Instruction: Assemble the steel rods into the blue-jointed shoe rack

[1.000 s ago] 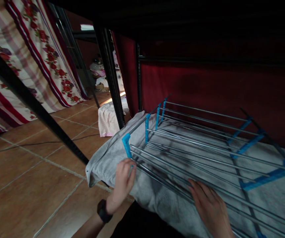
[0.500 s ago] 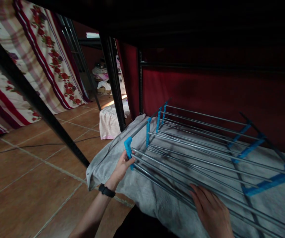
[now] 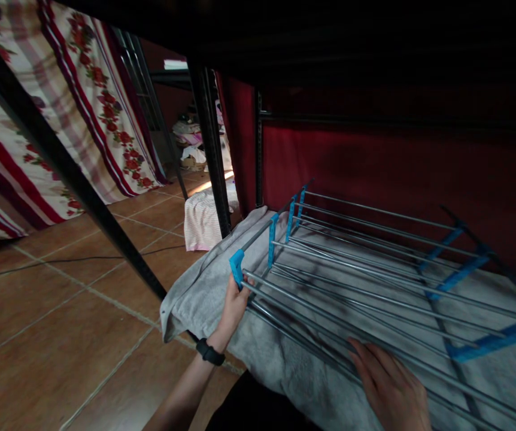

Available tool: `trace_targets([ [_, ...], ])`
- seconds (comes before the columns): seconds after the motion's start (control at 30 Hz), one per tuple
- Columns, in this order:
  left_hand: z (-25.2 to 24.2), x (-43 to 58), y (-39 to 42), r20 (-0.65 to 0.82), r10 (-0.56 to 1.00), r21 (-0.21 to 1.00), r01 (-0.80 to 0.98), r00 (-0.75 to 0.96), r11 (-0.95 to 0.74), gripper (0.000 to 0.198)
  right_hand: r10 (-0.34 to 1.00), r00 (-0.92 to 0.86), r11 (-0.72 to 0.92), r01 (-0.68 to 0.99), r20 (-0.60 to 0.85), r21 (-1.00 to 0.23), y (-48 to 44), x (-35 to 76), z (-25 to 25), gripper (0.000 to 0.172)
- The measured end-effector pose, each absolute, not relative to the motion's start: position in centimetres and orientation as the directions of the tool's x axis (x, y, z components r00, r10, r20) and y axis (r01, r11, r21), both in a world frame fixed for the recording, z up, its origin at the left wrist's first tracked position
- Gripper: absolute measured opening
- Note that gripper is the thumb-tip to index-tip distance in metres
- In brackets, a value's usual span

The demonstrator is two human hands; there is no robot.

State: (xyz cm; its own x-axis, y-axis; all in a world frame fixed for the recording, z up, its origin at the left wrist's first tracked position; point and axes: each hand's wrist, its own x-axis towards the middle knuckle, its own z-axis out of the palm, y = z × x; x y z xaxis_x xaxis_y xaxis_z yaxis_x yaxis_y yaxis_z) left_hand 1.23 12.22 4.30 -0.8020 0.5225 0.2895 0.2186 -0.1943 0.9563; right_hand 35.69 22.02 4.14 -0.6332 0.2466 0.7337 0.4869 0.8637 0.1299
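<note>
A shoe rack of thin metal tubes with blue plastic brackets lies on a grey blanket. My left hand, with a black band on the wrist, is closed around the blue corner bracket at the rack's near left end. Further right, my right hand has its fingers curled over the front metal tubes; its thumb is hidden. Several tubes run across to the blue brackets at the far right, where the near corner is cut off by the frame.
Black metal posts and a dark overhead frame surround the blanket-covered surface. A dark red cloth hangs behind. To the left are a tiled floor with a black cable, a flowered curtain and a heap of clothes.
The view has shifted slightly, so the rack appears a little further right. My left wrist has swung right while the hand stays on the corner bracket. My right hand stays at the tubes.
</note>
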Motion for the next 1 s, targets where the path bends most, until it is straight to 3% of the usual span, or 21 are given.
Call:
trace_targets([
  [0.53,3.2,1.9,12.8,0.328,0.481,0.944,0.266,-0.813,-0.196,0.032,0.252,-0.712,0.875,0.457,0.655,0.160,21.9,34.8,4.3,0.038],
  [0.7,3.5,2.1,12.6,0.312,0.468,0.950,0.279,-0.827,-0.141,0.031,0.212,-0.727,0.886,0.425,0.653,0.186,22.1,35.1,4.3,0.032],
  [0.83,4.1,1.8,12.4,0.313,0.491,0.943,0.329,-0.813,-0.057,0.024,0.313,-0.693,0.869,0.485,0.650,0.099,21.7,34.6,4.6,0.026],
  [1.0,4.7,0.9,11.8,0.330,0.536,0.923,0.385,-0.777,-0.009,0.029,0.426,-0.641,0.820,0.572,0.639,0.026,20.6,33.3,5.7,0.026],
])
